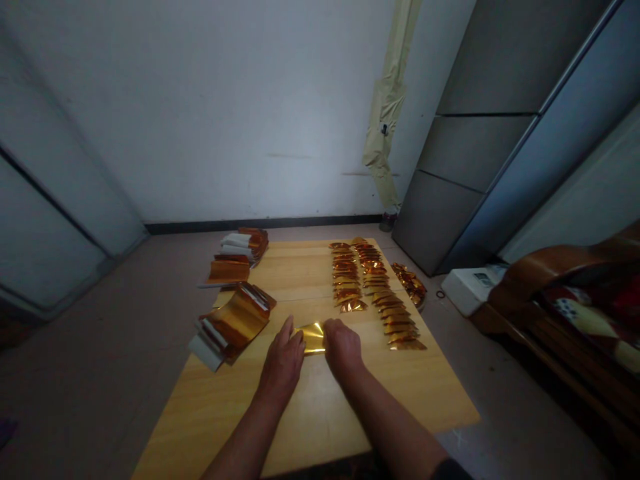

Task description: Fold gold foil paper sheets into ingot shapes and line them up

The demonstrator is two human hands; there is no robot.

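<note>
A shiny gold foil paper [314, 338] lies between my hands near the middle of the wooden table [310, 427]. My left hand [284, 360] grips its left edge, thumb and fingers pressed on the foil. Closed on the right edge is my right hand [344, 347], its fingers curled so that their tips are hidden. Left of my left hand rests a curved stack of gold foil sheets [240, 317] with pale backing showing. To the right of my right hand, folded gold foil pieces [395, 310] overlap in two long rows.
More foil stacks [229, 270] lie at the table's far left corner. Beyond the right edge, a heap of folded gold pieces [410, 285] sits low down. A grey refrigerator [460, 147], a white box [467, 291] and a carved wooden seat [545, 347] stand on the right.
</note>
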